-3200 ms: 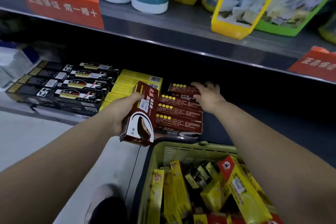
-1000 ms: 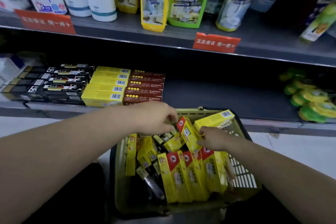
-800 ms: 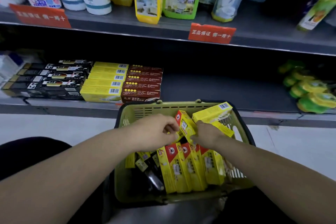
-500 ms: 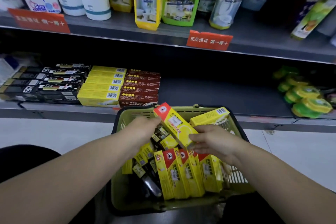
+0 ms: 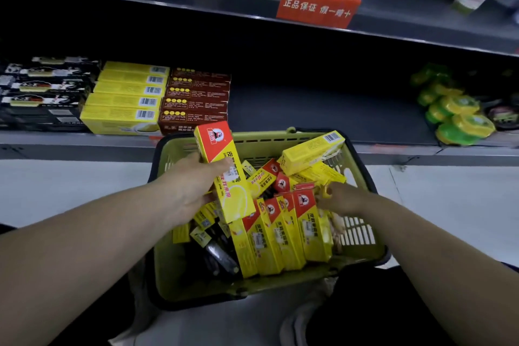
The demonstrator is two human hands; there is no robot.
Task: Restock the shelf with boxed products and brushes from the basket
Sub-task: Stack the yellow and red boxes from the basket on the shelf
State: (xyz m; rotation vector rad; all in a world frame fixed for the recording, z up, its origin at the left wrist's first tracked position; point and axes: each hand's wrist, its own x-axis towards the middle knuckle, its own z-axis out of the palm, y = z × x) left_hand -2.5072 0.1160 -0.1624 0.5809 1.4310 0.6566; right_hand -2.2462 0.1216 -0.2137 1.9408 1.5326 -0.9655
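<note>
Our left hand (image 5: 191, 185) wraps its fingers round a yellow and red box (image 5: 224, 174) and holds it up over the green basket (image 5: 193, 278), at the 11 o'clock side. The box looks light and stiff. Thin card can dent, so we think gripping the long sides near the middle is best. Our right hand (image 5: 344, 199) reaches in at 3 o'clock, and we cannot tell if it pinches anything. Up at 1 o'clock, a red sign (image 5: 317, 7) reads 正品保证 假一赔十. The box's own words are too blurry.

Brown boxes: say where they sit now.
In the head view, the brown boxes sit left of centre on the lower shelf, directly right of the yellow boxes.
</note>
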